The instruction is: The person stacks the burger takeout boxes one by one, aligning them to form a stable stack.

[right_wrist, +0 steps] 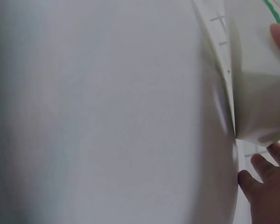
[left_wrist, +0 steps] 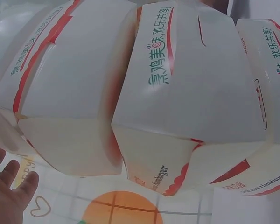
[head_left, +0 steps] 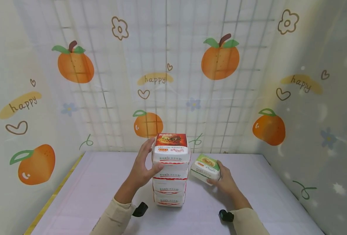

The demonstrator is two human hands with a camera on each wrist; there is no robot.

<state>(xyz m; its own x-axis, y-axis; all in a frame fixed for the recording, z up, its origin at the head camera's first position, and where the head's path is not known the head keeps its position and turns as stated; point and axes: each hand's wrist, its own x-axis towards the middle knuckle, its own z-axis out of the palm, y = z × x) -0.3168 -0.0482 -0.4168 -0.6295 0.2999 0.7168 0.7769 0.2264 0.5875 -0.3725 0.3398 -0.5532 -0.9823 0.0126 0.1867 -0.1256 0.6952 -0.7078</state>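
Observation:
A stack of several white and red hamburger boxes (head_left: 170,178) stands upright on the table, the top one showing a red lid with a burger picture. My left hand (head_left: 143,168) is at the stack's left side by the top boxes, fingers extended and thumb across the front edge. In the left wrist view its spread fingers (left_wrist: 27,186) show beside the boxes. To the right of the stack, my right hand (head_left: 227,179) holds a hamburger box with a green lid (head_left: 205,168), thumb at the front and fingers at its right side. This box is tilted. Whether it touches the table is unclear.
A pale tablecloth covers the table (head_left: 102,182), with a yellow strip (head_left: 55,192) along its left edge. Printed curtains (head_left: 185,107) with oranges and hearts enclose the back and sides. Dark wrist cameras (head_left: 140,209) sit at both sleeves.

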